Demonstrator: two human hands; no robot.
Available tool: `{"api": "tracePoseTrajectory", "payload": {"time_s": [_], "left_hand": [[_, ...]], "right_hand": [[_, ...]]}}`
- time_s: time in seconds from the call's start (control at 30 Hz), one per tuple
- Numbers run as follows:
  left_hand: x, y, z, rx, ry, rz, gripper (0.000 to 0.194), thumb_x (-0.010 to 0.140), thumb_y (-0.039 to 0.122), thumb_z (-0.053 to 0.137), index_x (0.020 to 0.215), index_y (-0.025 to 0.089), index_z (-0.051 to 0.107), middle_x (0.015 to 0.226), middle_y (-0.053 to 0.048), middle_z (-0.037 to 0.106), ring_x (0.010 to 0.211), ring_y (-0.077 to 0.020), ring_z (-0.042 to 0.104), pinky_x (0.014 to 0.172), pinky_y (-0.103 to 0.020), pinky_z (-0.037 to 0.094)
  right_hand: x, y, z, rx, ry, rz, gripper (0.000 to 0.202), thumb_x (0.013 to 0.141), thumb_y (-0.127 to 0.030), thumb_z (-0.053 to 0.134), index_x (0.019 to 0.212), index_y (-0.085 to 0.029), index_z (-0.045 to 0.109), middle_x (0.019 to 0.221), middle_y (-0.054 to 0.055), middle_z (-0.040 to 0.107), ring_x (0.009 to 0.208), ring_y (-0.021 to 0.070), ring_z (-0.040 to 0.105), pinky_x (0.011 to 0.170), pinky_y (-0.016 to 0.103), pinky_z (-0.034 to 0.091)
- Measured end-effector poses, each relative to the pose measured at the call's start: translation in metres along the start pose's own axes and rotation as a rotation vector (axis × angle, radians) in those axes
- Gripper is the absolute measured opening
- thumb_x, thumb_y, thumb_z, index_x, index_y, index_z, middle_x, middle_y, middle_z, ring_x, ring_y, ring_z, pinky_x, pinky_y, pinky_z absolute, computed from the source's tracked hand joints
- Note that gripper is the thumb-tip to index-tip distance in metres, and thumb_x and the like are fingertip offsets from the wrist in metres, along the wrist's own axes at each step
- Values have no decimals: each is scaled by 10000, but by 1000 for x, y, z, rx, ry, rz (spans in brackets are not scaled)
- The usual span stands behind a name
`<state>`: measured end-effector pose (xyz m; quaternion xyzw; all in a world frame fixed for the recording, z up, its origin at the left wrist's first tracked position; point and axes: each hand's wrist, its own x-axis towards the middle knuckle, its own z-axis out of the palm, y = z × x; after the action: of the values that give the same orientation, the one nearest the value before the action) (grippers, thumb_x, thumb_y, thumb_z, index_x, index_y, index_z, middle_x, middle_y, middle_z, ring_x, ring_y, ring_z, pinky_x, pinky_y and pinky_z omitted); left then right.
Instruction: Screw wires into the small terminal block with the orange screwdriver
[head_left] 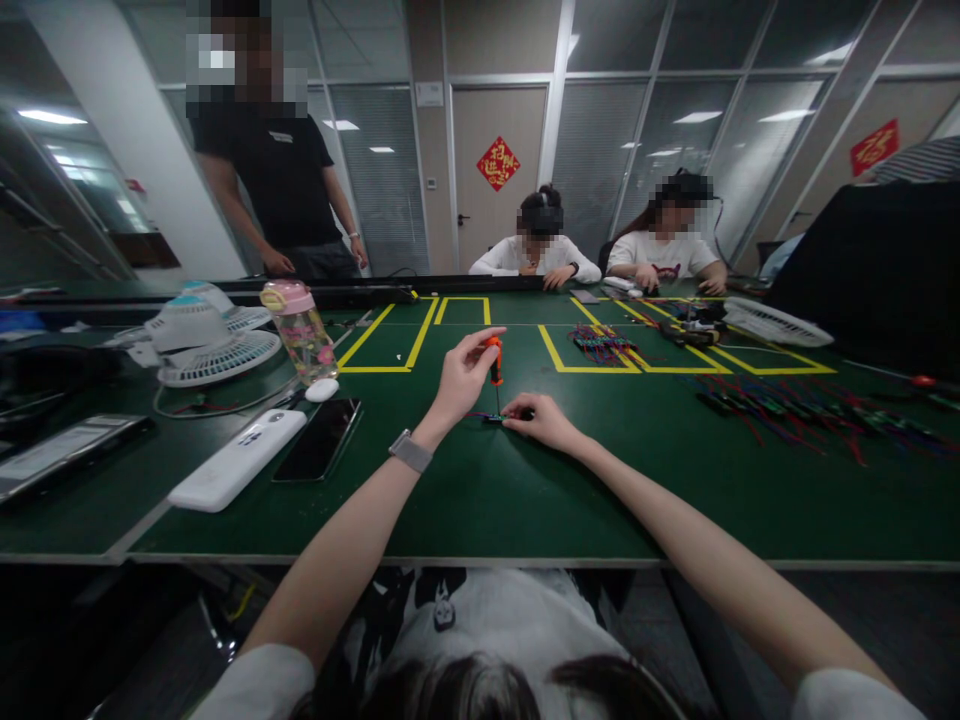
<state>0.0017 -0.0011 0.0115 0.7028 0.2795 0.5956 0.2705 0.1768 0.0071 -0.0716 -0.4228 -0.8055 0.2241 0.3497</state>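
The left grip (466, 378) pinches the screwdriver (496, 372) by its orange-and-black handle between thumb and fingers, with the index finger reaching over the top end. The screwdriver stands upright, shaft downward. Its tip meets a small circuit board (492, 419); the exact point of contact is too small to tell. The right grip (546, 424) rests low, with thumb and fingertips closed on the right end of the circuit board. The board lies on the green desk (480, 510), near the middle, with thin wires running from its left end. A band (411, 451) is worn on the left wrist.

Left of the hands, a dark-screened phone (318, 440) lies flat beside a white power bank (238, 460). Behind them stand a clear bottle (306, 335) with a pink lid and, farther left, a white fan (217, 362). Yellow tape (551, 348) outlines areas on the far side. A bundle of red and blue wires (602, 344) lies across part of it; a larger heap of wired boards (817, 408) is spread to the right.

Across the desk, two people in white tops sit at the far edge; a person in a black shirt (262, 185) stands at far left.
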Motion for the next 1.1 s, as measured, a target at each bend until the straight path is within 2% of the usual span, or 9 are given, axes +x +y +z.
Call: {"api": "tracePoseTrajectory", "payload": {"time_s": [0.13, 0.27, 0.33, 0.43, 0.57, 0.67, 0.8, 0.93, 1.1], "left_hand": [[-3, -2, 0, 151, 98, 54, 164, 818, 271, 631, 967, 211, 665, 936, -40, 592, 825, -135, 599, 726, -250, 507], [-5, -1, -3, 257, 108, 105, 224, 909, 285, 497, 1061, 223, 649, 1054, -64, 589, 986, -160, 578, 860, -290, 482], [-3, 1, -3, 185, 66, 92, 260, 934, 257, 439, 1102, 214, 633, 1115, -70, 615, 1035, -165, 584, 916, -317, 465], [0, 1, -2, 15, 25, 13, 261, 919, 246, 466, 1118, 188, 624, 1049, -73, 672, 953, -167, 638, 878, -328, 495], [0, 0, -2, 44, 80, -5, 196, 843, 242, 597, 1018, 192, 672, 979, -55, 668, 868, -154, 642, 807, -291, 518], [0, -1, -5, 116, 105, 12, 205, 858, 258, 578, 1031, 209, 675, 1045, -60, 630, 934, -155, 619, 809, -271, 512], [1, -2, -7, -2, 23, -11, 282, 915, 212, 457, 1141, 203, 625, 1148, -73, 629, 1052, -162, 601, 904, -304, 485], [3, -2, -6, -104, -18, -73, 289, 890, 208, 499, 1155, 177, 609, 1024, -72, 680, 899, -153, 650, 835, -309, 516], [0, 0, -4, 123, 85, 10, 182, 821, 250, 622, 990, 206, 674, 977, -44, 627, 842, -135, 612, 757, -253, 514]], "right_hand": [[0, 1, 0, 1, -1, -10, 171, 745, -252, 671, 867, -145, 725, 756, 39, 660, 678, 135, 590, 666, 259, 457], [0, 1, 1, -4, 1, -6, 171, 743, -251, 672, 865, -145, 726, 759, 42, 663, 680, 137, 591, 662, 260, 458], [0, 0, 1, -4, 2, -8, 172, 742, -252, 672, 865, -144, 726, 766, 45, 664, 681, 138, 592, 664, 262, 460], [0, -1, 0, -5, 4, 0, 168, 740, -249, 674, 862, -148, 727, 762, 44, 664, 675, 139, 593, 664, 264, 461], [0, -1, 0, -9, 3, 6, 162, 740, -248, 673, 858, -153, 730, 750, 40, 663, 671, 140, 593, 664, 264, 458], [0, -1, 0, -5, 4, 1, 165, 740, -245, 674, 862, -150, 730, 760, 41, 661, 685, 143, 598, 672, 266, 458], [0, -1, 0, 4, -5, -4, 168, 743, -245, 674, 867, -145, 727, 768, 43, 658, 692, 144, 598, 676, 267, 459], [0, -1, 0, 4, -6, -1, 163, 745, -242, 673, 864, -144, 726, 760, 41, 655, 682, 142, 594, 666, 264, 454], [0, -1, -1, 0, -12, 4, 169, 747, -239, 671, 873, -140, 725, 747, 37, 652, 679, 139, 589, 670, 262, 451]]}}
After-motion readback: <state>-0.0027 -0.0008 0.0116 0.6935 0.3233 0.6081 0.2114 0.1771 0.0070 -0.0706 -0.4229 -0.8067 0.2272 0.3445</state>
